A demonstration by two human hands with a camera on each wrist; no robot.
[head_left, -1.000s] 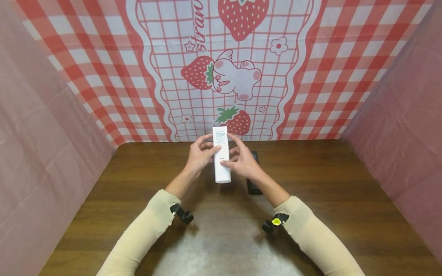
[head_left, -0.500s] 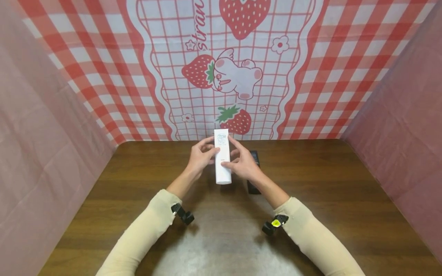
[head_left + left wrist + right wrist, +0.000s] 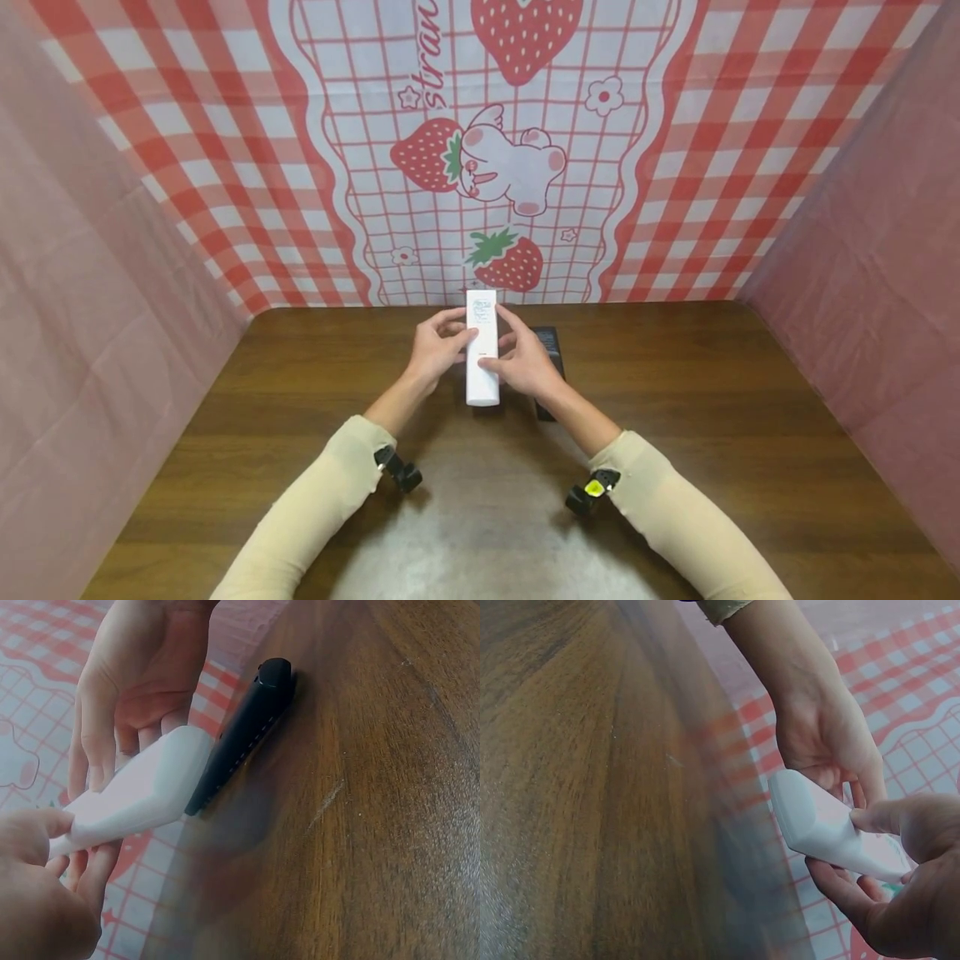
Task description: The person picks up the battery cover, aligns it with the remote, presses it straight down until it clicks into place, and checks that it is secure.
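A slim white remote control (image 3: 482, 385), with fine greenish print near its far end and a small dark dash midway, is held lengthwise above the table. My left hand (image 3: 435, 347) grips it from the left, thumb on the top face and fingers along the side and beneath. From the right, my right hand (image 3: 527, 360) holds it too, its thumb pressing near the dash. In the right wrist view the remote's blunt, rounded near end (image 3: 795, 802) sticks out past both hands. A black elongated object (image 3: 251, 731) lies on the table beside the right hand, which partly covers it in the head view.
The brown wooden table (image 3: 315, 467) ends at the back against a red-and-white checked cloth (image 3: 712, 183) printed with strawberries. Pink cloth walls (image 3: 862, 275) close in both sides. Small black cameras (image 3: 401, 471) are strapped to both sleeved wrists.
Both hands and the white remote control have shifted slightly down in the head view. The grip looks much the same, and the black object stays in place.
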